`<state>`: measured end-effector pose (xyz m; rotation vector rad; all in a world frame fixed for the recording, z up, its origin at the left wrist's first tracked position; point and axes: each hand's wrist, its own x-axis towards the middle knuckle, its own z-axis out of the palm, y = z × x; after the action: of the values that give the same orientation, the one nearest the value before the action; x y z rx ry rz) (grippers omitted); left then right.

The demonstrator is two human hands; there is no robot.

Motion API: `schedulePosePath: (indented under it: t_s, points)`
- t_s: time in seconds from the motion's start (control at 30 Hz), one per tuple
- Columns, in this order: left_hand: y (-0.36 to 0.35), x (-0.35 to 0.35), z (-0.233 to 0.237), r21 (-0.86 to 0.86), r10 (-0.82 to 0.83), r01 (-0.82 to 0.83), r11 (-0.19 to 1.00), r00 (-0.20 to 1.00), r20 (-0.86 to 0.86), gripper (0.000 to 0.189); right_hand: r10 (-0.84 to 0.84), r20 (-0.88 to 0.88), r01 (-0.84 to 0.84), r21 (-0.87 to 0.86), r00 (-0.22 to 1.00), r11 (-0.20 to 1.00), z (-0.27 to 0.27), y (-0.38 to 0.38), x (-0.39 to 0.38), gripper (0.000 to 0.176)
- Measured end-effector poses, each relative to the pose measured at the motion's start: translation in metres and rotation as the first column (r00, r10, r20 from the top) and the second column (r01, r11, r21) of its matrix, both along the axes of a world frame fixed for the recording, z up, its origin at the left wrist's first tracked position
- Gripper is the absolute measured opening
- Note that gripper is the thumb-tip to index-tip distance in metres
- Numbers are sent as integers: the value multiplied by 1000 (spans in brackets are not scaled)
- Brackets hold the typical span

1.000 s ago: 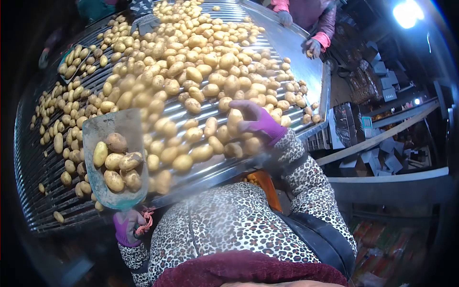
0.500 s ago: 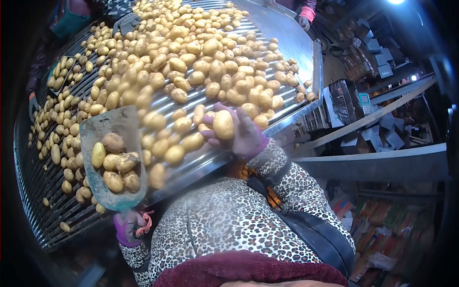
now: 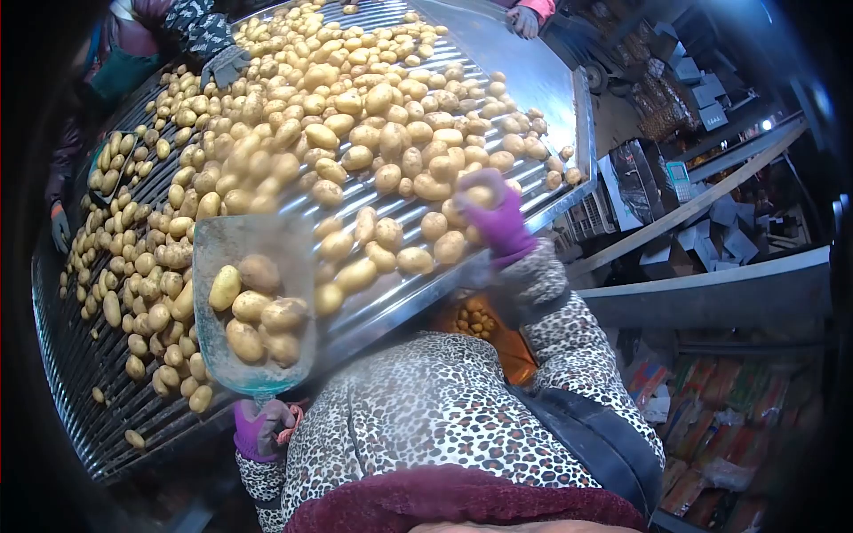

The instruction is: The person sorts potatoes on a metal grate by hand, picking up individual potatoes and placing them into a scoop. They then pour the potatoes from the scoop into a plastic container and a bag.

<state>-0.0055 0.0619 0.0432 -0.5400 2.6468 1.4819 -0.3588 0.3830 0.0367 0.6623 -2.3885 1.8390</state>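
Observation:
My left hand [image 3: 263, 428], in a purple and grey glove, is closed around the handle of a clear, dirt-smeared scoop [image 3: 218, 355] at the lower left. Several potatoes [image 3: 244, 340] lie in the scoop, which rests above the slatted table. Over the table's near right edge, my right hand [image 3: 499, 222], also gloved in purple, curls its fingers around a potato [image 3: 480, 196]. Loose potatoes [image 3: 415, 260] lie on the bars beside that hand. Part of its fingers is blurred.
A large heap of potatoes [image 3: 355, 107] covers the slatted metal table [image 3: 84, 417]. Other people's gloved hands show at the upper left [image 3: 227, 67] and far left [image 3: 60, 228]; another hand [image 3: 524, 22] is at the top right. An orange container [image 3: 514, 355] with potatoes stands below the near edge.
My right hand has moved right and turned from palm up with a potato to fingers curled downward around a potato. The scoop has shifted right in view. The orange container below shows more.

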Motion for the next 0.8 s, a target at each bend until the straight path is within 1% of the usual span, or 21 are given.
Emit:
schedulePosePath:
  t_s: [0.03,0.07,0.1,0.13,0.17,0.2,0.23,0.27,0.3,0.37,0.4,0.43,0.47,0.5,0.53,0.57,0.6,0.67,0.7,0.77,0.8]
  points:
    - [4,-8,10,-71,-83,77,994,994,-76,11,-80,-68,82,25,994,996,0,14,-11,22]
    - [8,-12,17,-147,-169,148,978,975,-145,12,-64,-86,77,156,994,985,15,28,-15,23]
    - [11,-13,18,-141,-161,141,980,976,-148,12,-55,-333,206,438,941,875,-3,53,-32,26]
    - [14,-15,19,9,-65,67,998,988,-141,13,-66,-268,206,538,961,817,-12,65,-37,31]
    - [14,-16,20,158,29,-10,987,993,-118,14,-84,-202,195,632,976,750,-12,68,-37,36]
    - [13,-16,21,163,37,-17,986,992,-118,14,-41,-129,121,704,991,700,-12,67,-37,50]
    - [10,-17,20,119,-37,52,992,992,-123,14,-35,-130,117,706,991,698,-13,61,-39,50]
    - [7,-17,20,74,-110,120,990,986,-123,15,-40,-53,66,814,998,577,-12,51,-41,56]
    - [5,-15,17,76,-102,112,991,987,-123,15,-54,22,4,897,998,442,-13,43,-44,63]
    - [4,-6,6,18,-82,84,996,994,-68,16,-27,9,4,889,1000,458,-10,35,-61,64]
    - [2,-2,0,22,-81,82,996,995,-66,16,-50,55,-31,918,997,396,-1,23,-69,62]
    - [1,2,-8,59,-18,21,998,999,-40,15,-75,98,-67,941,992,333,5,13,-78,61]
    - [0,5,-11,89,46,-44,995,999,-13,16,-32,88,-72,936,996,345,7,3,-87,56]
    - [1,5,-9,86,51,-50,995,999,-10,16,-26,91,-77,935,995,347,0,-3,-102,56]
    - [2,4,-6,-25,12,-13,1000,1000,-29,16,62,41,-60,936,997,348,-13,-8,-119,55]
    - [4,1,-1,-136,-29,23,990,998,-46,16,149,-15,-39,936,989,351,-10,-14,-123,54]
    - [6,-4,5,-140,-29,21,990,998,-50,16,149,-19,-36,934,989,355,-4,-15,-125,54]
    - [8,-14,21,-390,-276,196,900,947,-161,16,157,240,-285,867,958,410,14,-17,-128,52]
    - [6,-14,22,-390,-273,192,901,948,-163,16,160,238,-284,868,958,408,10,-14,-130,52]
    - [8,-14,22,-403,-264,178,898,949,-169,15,208,497,-488,539,842,686,-2,-2,-130,54]
    - [9,-16,23,-396,-260,175,901,950,-172,15,368,371,-518,502,853,693,16,-2,-111,54]
